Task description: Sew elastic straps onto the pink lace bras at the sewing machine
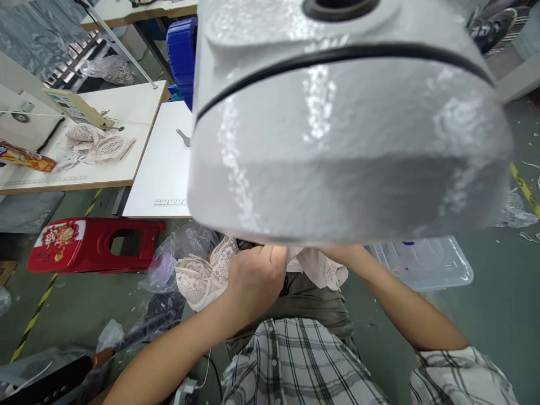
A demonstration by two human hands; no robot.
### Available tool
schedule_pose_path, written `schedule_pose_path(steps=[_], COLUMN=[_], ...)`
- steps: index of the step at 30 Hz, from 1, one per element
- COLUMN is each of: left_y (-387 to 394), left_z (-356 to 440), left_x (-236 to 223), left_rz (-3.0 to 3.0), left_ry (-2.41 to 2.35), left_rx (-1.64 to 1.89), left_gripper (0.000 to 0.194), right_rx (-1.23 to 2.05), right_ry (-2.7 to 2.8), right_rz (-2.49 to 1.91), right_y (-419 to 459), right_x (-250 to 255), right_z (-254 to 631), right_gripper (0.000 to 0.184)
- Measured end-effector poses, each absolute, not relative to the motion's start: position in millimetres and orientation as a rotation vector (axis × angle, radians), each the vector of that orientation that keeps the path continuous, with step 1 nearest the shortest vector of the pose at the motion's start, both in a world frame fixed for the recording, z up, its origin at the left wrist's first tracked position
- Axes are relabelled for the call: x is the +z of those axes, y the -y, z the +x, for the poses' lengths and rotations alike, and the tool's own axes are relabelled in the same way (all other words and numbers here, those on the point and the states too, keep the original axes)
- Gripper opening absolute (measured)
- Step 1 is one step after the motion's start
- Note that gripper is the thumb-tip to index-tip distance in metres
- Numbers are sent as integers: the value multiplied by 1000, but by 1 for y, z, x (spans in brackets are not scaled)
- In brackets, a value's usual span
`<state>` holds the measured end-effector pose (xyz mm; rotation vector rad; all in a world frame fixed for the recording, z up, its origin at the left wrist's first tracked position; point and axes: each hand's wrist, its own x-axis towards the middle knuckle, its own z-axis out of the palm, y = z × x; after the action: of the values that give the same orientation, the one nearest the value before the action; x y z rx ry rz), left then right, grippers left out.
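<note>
Working from the head view. The left hand (257, 275) is holding its fingers curled, apparently gripping the lace garment (206, 277), which is showing above the lap, below the machine head (346, 152). I am judging this step as positioning the garment by hand; the next move is probably calling for steady tension. The machine head is hiding most of the right hand (341, 255); I cannot tell its fingers' state. The left fingertips and the garment's middle are also being obscured.
</note>
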<state>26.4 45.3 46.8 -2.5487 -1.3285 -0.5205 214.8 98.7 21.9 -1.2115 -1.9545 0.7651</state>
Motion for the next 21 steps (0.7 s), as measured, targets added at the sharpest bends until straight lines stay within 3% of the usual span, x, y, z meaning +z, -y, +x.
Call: schedule_pose_path(steps=[9,12,16,21], left_y=[-43,-38,-37,-41], left_z=[16,4,-10,-15], left_x=[39,37,37,33], left_rz=[-2583,-2700,-2767,-3281], left_ry=[1433,1558,2090,2228], left_rx=[-611,-860,-1200,-1069], left_gripper=[18,22,27,38], right_rx=[1035,1079,1030,1149], right_ry=[1743,1662,1570,1684], right_rz=[-1169,-1187,-1243,-1360], right_y=[-90,-86,-77,-39], right_x=[23,15,0,5], right_z=[213,212,221,224], right_gripper=[24,27,33,25])
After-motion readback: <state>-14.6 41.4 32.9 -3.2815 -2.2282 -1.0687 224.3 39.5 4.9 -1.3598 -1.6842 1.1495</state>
